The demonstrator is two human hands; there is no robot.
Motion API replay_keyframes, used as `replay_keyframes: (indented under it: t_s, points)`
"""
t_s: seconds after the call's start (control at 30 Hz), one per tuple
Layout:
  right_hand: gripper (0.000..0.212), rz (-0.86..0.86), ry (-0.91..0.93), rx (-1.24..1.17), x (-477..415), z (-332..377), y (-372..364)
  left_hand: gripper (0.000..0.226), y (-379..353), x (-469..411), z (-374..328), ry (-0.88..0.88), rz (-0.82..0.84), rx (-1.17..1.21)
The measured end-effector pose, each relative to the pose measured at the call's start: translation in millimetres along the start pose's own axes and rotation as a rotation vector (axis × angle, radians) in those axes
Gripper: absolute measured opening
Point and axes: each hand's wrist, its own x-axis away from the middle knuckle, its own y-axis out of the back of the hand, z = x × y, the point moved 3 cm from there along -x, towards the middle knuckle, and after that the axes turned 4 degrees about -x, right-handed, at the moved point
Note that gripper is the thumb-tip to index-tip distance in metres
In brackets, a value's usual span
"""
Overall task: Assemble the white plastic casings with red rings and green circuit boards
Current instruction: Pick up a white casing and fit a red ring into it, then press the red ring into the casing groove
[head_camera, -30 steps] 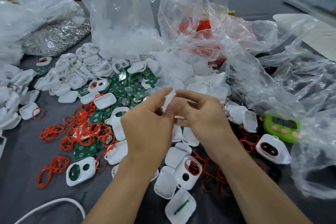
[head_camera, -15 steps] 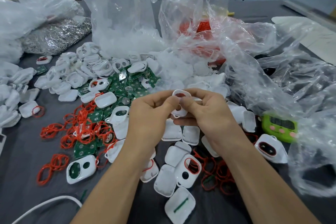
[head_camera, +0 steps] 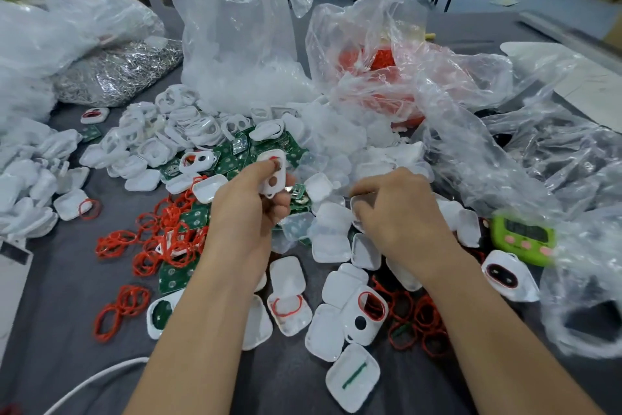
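My left hand (head_camera: 245,212) grips a white casing front (head_camera: 274,175) with two holes, held upright over the pile with a red ring in its upper hole. My right hand (head_camera: 400,212) reaches down among loose white casing backs (head_camera: 331,236), and its thumb and curled fingers pinch one back piece (head_camera: 360,200). Green circuit boards (head_camera: 235,158) lie just beyond my left hand. Red rings (head_camera: 161,239) are heaped to its left. A casing with a red ring (head_camera: 367,313) lies between my forearms.
Clear plastic bags (head_camera: 242,44) with white parts and red rings (head_camera: 380,61) stand behind. Crumpled bags (head_camera: 555,162) cover the right side, over a green timer (head_camera: 521,236). More casing fronts (head_camera: 181,125) lie back left, a silver bag (head_camera: 111,74) behind them. A white cable (head_camera: 101,377) runs front left.
My hands, joined on one casing front before, have parted. The left keeps the casing front and the right has gone down and right into the casing backs.
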Motion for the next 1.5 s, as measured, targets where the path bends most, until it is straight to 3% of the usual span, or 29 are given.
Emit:
replay_keyframes:
  t_s: [0.13,0.3,0.37,0.5,0.63,0.73,0.83,0.93,1.03,1.13,1.3,1.5]
  points:
    - [0.017,0.136,-0.126,-0.071,-5.0,-5.1,13.5,0.019,-0.1,0.9,-1.8,0.053,0.038,0.066]
    - [0.019,-0.034,-0.072,-0.108,-18.7,7.0,17.1,0.015,1.1,1.2,-6.4,0.040,0.071,0.063]
    - [0.028,0.065,-0.008,-0.140,-21.7,20.8,3.8,0.016,2.7,0.1,-8.5,0.004,0.065,0.039]
    - [0.029,0.258,0.074,0.069,-24.4,38.0,-22.0,0.021,8.2,0.3,-13.2,-0.118,-0.011,-0.039]
    - [0.019,0.054,0.013,0.244,-25.0,36.5,-17.3,0.020,15.4,-0.1,-18.2,-0.182,-0.110,-0.001]
    - [0.035,-0.145,0.056,0.306,-23.0,40.6,-17.3,0.022,18.7,-4.3,-20.5,-0.177,-0.166,0.071]
    - [0.034,0.014,0.098,0.108,-23.7,53.9,-28.5,0.024,19.5,-7.1,-19.4,-0.141,-0.206,0.089]
    - [0.027,0.174,0.114,0.170,-27.6,60.4,-35.2,0.028,17.1,-6.3,-18.1,-0.139,-0.182,0.052]
    - [0.026,0.160,0.047,0.126,-34.7,51.0,-26.7,0.030,12.5,-3.8,-16.6,-0.169,-0.132,-0.029]
    - [0.026,0.012,-0.063,-0.056,-41.5,39.2,-12.6,0.027,8.8,-2.4,-15.2,-0.178,-0.136,-0.100]
    - [0.023,-0.056,-0.080,0.446,-55.3,33.3,-15.5,0.016,7.5,-2.9,-16.2,-0.186,-0.172,-0.061]
    - [0.034,0.004,-0.192,0.358,-66.3,9.9,3.1,0.020,9.4,-3.2,-17.7,-0.164,-0.166,-0.038]
